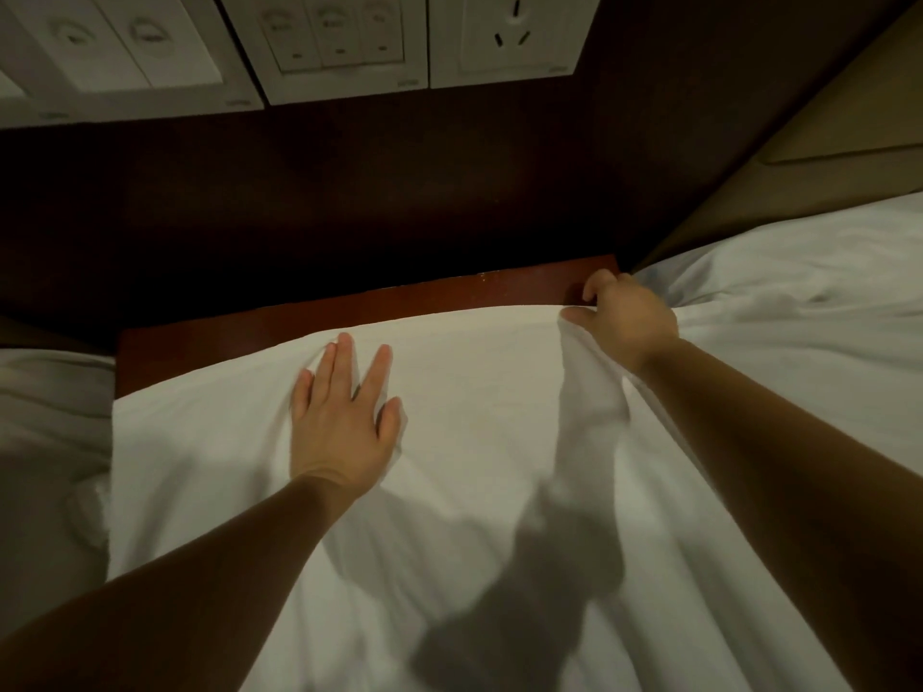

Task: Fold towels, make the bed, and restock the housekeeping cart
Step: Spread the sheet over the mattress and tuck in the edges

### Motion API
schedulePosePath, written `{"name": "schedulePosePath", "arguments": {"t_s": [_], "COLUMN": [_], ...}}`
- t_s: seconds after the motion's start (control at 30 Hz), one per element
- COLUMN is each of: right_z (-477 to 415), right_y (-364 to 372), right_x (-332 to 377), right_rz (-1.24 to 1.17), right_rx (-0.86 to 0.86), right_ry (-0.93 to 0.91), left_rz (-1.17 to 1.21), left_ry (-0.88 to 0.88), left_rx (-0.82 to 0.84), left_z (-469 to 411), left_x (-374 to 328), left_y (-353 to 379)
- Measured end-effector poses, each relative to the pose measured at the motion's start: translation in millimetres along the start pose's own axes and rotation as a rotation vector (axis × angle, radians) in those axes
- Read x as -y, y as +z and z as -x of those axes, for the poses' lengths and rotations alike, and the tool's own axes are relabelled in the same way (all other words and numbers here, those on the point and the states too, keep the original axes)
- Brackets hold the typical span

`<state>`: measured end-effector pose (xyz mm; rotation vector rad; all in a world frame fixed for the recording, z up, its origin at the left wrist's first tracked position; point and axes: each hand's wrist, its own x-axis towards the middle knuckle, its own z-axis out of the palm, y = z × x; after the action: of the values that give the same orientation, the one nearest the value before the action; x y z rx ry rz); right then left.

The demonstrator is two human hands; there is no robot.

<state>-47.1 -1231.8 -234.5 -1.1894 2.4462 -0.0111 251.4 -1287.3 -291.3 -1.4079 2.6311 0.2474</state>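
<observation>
A white sheet (474, 392) is spread in front of me and covers most of a reddish wooden nightstand top (349, 307). My left hand (344, 417) lies flat on the sheet with straight fingers, a small wrinkle of cloth by its thumb. My right hand (624, 317) grips a bunched fold of the sheet at its far right edge, fingers curled round the cloth, and a ridge of fabric hangs down from it. White bedding (799, 302) lies to the right of that hand.
A dark wood wall panel (349, 192) rises behind the nightstand. White switch plates (329, 37) and a socket (509, 37) sit at the top. A beige padded headboard (824, 117) stands at the upper right. More white bedding (50, 417) lies at the left.
</observation>
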Motion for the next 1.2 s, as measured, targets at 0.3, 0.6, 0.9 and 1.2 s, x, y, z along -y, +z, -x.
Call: {"name": "schedulePosePath", "arguments": {"t_s": [0.3, 0.6, 0.9, 1.2], "right_z": [-10.3, -27.5, -23.1, -24.4], "right_y": [-8.8, 9.5, -8.8, -54.7], "right_x": [0.7, -19.2, -56.3, -62.9], "right_rz": [0.018, 0.028, 0.298, 0.436], "right_rx": [-0.13, -0.314, -0.122, 0.355], "right_ry": [-0.205, -0.114, -0.03, 0.031], "left_rz": [0.013, 0.064, 0.008, 0.026], "left_ry": [-0.026, 0.051, 0.039, 0.032], "left_rx": [0.005, -0.034, -0.029, -0.013], "left_z": [-0.3, -2.5, -4.3, -4.1], "left_x": [0.7, 4.7, 2.8, 3.4], "left_y": [-0.1, 3.6, 4.4, 3.0]}}
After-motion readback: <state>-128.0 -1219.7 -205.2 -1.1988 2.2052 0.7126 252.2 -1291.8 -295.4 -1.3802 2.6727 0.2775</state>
